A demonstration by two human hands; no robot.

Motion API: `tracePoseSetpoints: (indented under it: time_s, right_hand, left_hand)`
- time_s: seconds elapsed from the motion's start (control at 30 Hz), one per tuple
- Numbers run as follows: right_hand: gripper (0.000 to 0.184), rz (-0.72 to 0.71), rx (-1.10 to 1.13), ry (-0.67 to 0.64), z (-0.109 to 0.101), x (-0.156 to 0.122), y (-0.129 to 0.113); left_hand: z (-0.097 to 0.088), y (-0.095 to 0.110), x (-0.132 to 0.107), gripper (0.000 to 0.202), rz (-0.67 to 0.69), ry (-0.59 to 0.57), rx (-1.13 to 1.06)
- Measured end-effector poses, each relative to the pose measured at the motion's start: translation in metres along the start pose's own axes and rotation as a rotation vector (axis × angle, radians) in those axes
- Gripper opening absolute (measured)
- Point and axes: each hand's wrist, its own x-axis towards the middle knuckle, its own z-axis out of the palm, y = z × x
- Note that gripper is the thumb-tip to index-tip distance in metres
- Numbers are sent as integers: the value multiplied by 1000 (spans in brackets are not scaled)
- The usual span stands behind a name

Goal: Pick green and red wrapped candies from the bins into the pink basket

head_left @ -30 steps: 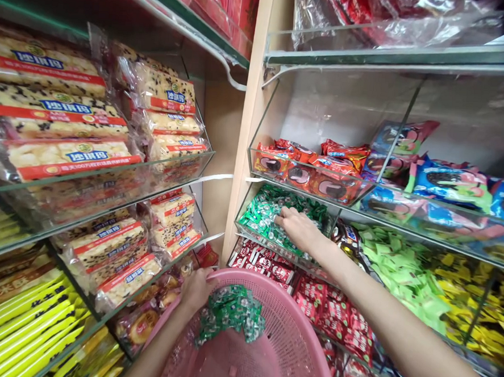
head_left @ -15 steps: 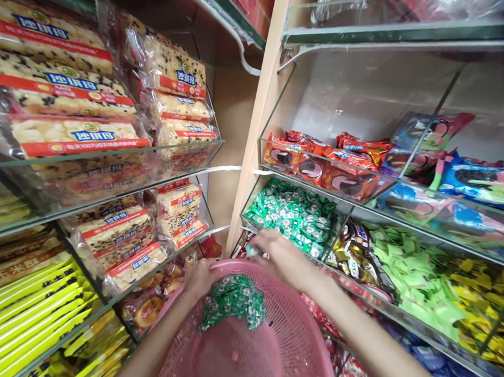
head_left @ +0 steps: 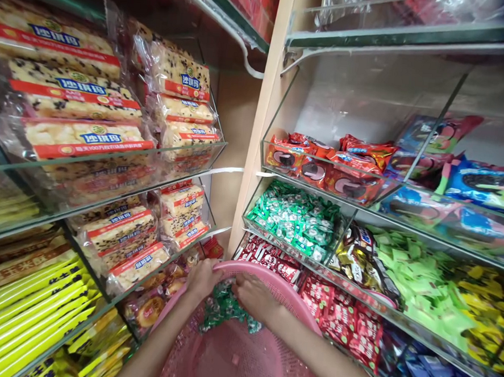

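My left hand [head_left: 202, 277] grips the far rim of a pink plastic basket [head_left: 241, 358] held low in front of me. Inside the basket lies a heap of small green wrapped candies [head_left: 223, 309]. My right hand [head_left: 254, 298] is down in the basket with its fingers curled on top of that heap, closed on some of the candies. Above and to the right, a glass bin [head_left: 274, 244] on the shelf holds many more of the same green candies [head_left: 295, 219].
Glass shelves on the left carry packs of puffed rice cakes [head_left: 84, 141] and yellow packets [head_left: 26, 311]. On the right are bins of red snack packs [head_left: 321, 167], red wafers [head_left: 338, 313], light green sweets [head_left: 417, 278] and blue biscuit packs [head_left: 478, 185]. A wooden post [head_left: 263, 115] divides the two racks.
My right hand left the green candy bin, came down over the basket rim and now rests on the heap inside. My left hand stayed on the rim.
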Motion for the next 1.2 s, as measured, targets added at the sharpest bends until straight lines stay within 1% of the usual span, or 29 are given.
tracePoseSetpoints:
  time_s: [0.1,0.27,0.37,0.43,0.53,0.6,0.7,0.73,0.8,0.87,0.93,1.03,1.2]
  right_hand:
    - [14,18,-13,-3,2,0,-4]
    - [19,42,-23,7,5,2,-10]
    - [19,76,-23,15,-3,0,-13]
    - [16,84,8,50,-19,-4,-13]
    - [12,77,78,159,-59,-12,-1]
    - [12,101,104,255,-91,-17,17]
    - [14,212,55,364,-132,-21,54]
    - [15,261,4,379,-142,-21,67]
    - [15,364,-121,375,-153,-21,89]
    - [16,453,-218,336,-156,-20,103]
    - [17,497,-250,280,-153,-19,111]
    - [18,500,-245,239,-148,-18,113]
    - [23,506,-257,263,-146,-17,114]
  left_hand:
    - [-1,1,-1,24,-3,-7,20]
    - [-2,1,-1,27,1,-9,41]
    - [-1,0,0,26,7,-18,43]
    - [-1,0,1,25,18,-15,33]
    - [-2,0,2,25,13,-11,21]
    - [-2,1,2,25,8,-26,21]
    - [-2,2,3,25,15,-44,1]
    - [-2,3,3,25,19,-44,-8]
    - [-2,4,3,25,26,-41,-17]
    - [-2,5,2,25,26,-37,-16]
    - [-3,5,1,25,25,-30,-13]
    - [-4,4,0,25,16,-19,-2]
    - [-2,2,-2,25,29,5,31]
